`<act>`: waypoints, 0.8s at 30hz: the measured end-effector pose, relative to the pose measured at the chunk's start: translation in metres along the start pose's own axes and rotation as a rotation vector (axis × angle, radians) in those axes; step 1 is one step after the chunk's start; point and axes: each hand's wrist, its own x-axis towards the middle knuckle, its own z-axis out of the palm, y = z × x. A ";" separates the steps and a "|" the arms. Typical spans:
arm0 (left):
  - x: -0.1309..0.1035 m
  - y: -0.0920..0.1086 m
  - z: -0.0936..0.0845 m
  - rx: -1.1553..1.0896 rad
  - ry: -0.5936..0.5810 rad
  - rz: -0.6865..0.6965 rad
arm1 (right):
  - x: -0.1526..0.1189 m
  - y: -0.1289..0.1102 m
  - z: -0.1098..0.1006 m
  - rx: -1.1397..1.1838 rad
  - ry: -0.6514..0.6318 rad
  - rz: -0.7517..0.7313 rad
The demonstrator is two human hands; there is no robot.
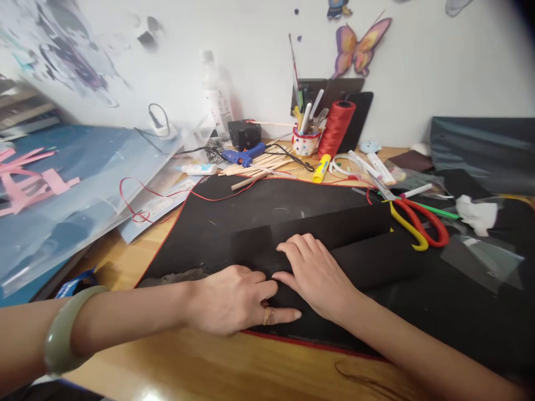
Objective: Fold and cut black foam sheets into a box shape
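Note:
A black sheet of paper with a long fold or strip lies on a dark mat with red edging. My left hand rests on the black material, most fingers curled in and one ringed finger stretched to the right; its thumb and whatever it pinches are hidden. Close beside it, my right hand lies over the folded paper, fingers slightly bent and thumb held apart, pressing on it. Just behind the hands is a small black rectangular piece.
Scissors with red and yellow handles lie open at the right. Behind the mat are a glue stick, a blue glue gun, wooden sticks, a red thread spool and a pen cup. Plastic sheeting covers the left.

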 end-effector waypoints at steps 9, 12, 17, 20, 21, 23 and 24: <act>0.001 -0.001 -0.002 -0.078 -0.088 0.002 | -0.011 0.026 -0.001 -0.042 0.083 0.071; 0.001 0.000 -0.003 -0.103 -0.091 -0.006 | -0.020 0.048 -0.004 -0.098 0.096 0.103; 0.000 0.001 -0.003 -0.136 -0.069 -0.015 | -0.036 0.082 -0.007 -0.173 0.116 0.165; 0.000 0.001 -0.004 -0.145 -0.048 -0.003 | -0.043 0.100 -0.008 -0.207 0.142 0.216; 0.000 0.001 -0.005 -0.147 -0.042 0.004 | -0.045 0.105 -0.009 -0.220 0.155 0.240; 0.000 0.001 -0.006 -0.141 -0.030 0.023 | -0.049 0.114 -0.011 -0.266 0.192 0.287; 0.000 0.000 -0.007 -0.132 -0.025 0.034 | -0.051 0.115 -0.012 -0.299 0.212 0.304</act>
